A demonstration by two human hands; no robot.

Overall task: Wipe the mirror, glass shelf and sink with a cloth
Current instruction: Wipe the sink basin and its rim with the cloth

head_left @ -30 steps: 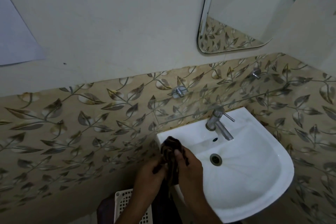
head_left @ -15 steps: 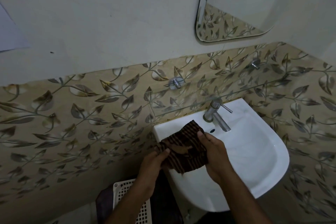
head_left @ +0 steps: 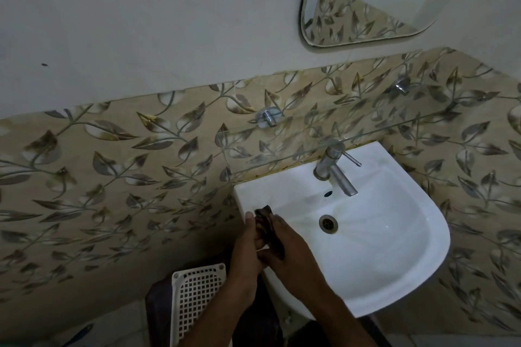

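Observation:
A dark striped cloth (head_left: 266, 227) is bunched between both hands over the left rim of the white sink (head_left: 394, 262). My left hand (head_left: 248, 245) holds it from the left and my right hand (head_left: 287, 248) grips it from the right. Most of the cloth is hidden between the palms. A clear glass shelf (head_left: 352, 135) on two chrome brackets runs along the tiled wall just above the sink. The mirror (head_left: 366, 8) hangs higher, at the upper right, with its top cut off by the frame.
A chrome tap (head_left: 335, 169) stands at the back of the sink, above the drain (head_left: 328, 223). A white lattice basket (head_left: 197, 296) sits on the floor at the lower left of the sink. Leaf-patterned tiles cover the lower wall.
The cloth was spread open between the hands half a second ago; now it is folded up and pressed between them. The view has shifted slightly.

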